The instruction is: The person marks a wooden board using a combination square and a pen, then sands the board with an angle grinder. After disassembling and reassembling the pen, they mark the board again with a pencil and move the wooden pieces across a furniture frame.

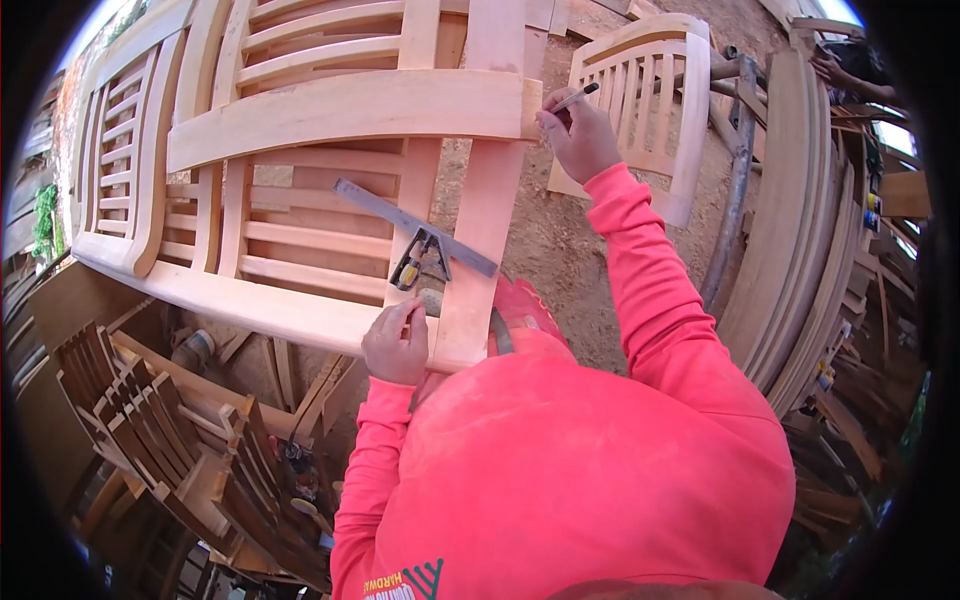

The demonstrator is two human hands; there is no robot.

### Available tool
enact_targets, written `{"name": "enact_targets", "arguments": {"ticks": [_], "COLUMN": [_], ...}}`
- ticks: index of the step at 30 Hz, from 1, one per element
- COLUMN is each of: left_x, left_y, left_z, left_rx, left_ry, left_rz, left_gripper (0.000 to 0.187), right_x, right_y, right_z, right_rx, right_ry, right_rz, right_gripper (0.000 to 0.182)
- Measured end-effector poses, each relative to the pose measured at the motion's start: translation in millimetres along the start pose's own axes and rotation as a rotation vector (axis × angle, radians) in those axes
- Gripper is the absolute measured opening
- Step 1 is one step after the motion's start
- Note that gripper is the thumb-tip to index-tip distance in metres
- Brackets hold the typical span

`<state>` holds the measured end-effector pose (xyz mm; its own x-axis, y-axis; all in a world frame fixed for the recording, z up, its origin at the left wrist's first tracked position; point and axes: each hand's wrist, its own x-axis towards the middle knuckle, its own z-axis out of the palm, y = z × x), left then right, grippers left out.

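Observation:
My right hand point(580, 140) is closed on a dark pencil or pen point(575, 97), beside the right end of a wide curved wooden board point(340, 115). The board lies across a slatted wooden frame point(200, 295). Near the frame's lower right corner is my left hand point(396, 343), fingers drawn together; what they hold, if anything, is too small to tell. Just above it, a combination square with a metal blade point(365, 200) and a dark head point(420, 262) rests across the frame's uprights.
A smaller slatted panel point(640, 100) stands on the sawdust ground at the upper right. Long planks point(785, 200) and a metal pipe point(735, 190) lie further right. Dark slatted wooden pieces point(160, 430) are at lower left. Another person's hand point(828, 70) shows at top right.

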<state>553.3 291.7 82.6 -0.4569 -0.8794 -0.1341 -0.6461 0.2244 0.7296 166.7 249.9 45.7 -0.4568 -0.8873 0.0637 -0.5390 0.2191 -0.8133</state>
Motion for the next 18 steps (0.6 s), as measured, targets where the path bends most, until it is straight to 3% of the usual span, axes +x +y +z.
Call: {"name": "enact_targets", "arguments": {"ticks": [7, 10, 13, 18], "left_x": [0.4, -0.8, -0.1, -1.6], "left_y": [-1.2, -3.8, -2.5, -3.3], "left_z": [1.9, 4.4, 4.0, 4.1], "left_rx": [0.042, 0.064, 0.068, 0.041], "left_ry": [0.014, 0.027, 0.043, 0.095], "left_rz": [0.015, 0.026, 0.047, 0.092], "left_gripper": [0.013, 0.012, 0.012, 0.01], "right_x": [2.9, -0.8, -17.5, -61.7], "right_y": [-1.2, 10.9, 9.9, -25.1], "right_z": [-12.4, -9.8, -2.6, 15.2], "right_rx": [0.006, 0.281, 0.336, 0.36], "right_ry": [-0.029, 0.114, 0.068, -0.083], "right_rz": [0.096, 0.282, 0.379, 0.281], "right_gripper": [0.01, 0.015, 0.016, 0.014]}}
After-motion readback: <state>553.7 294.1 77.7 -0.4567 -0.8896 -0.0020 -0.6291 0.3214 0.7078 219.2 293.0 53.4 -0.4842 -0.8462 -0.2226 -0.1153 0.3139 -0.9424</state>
